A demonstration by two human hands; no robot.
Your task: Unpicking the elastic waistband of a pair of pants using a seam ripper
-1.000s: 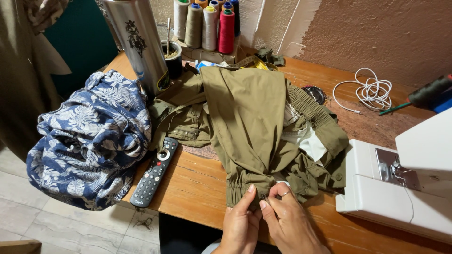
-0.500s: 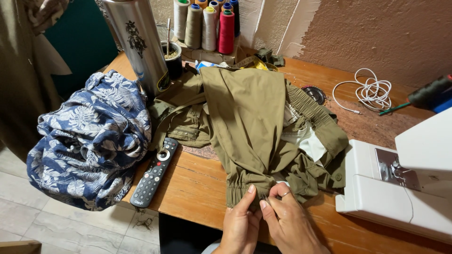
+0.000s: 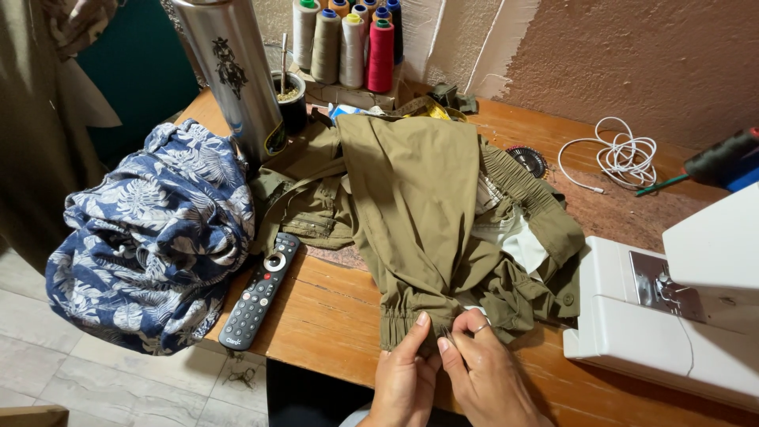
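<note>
1. Head view, hands: left hand (image 3: 407,379) and right hand (image 3: 484,378) are pressed side by side at the near table edge. Both are pinched on the gathered elastic cuff (image 3: 419,318) of the olive trousers (image 3: 411,198). Fingertips meet at one spot on the cuff's hem; a ring is seen on the right hand.
2. Head view, key relation: the cuff lies directly ahead of the fingertips, touching them. The trouser leg's long axis runs away from the hands, up the wooden table (image 3: 332,304) toward the thread cones (image 3: 348,39). Neither hand is clearly nearer; the pinch point sits between them.
3. Head view, surroundings: a white sewing machine (image 3: 672,316) sits just right of the hands. A black remote (image 3: 261,291) lies to the left, beside a blue floral fabric heap (image 3: 150,237). A steel flask (image 3: 229,71) and a white cable (image 3: 621,158) are well apart, at the far side.
</note>
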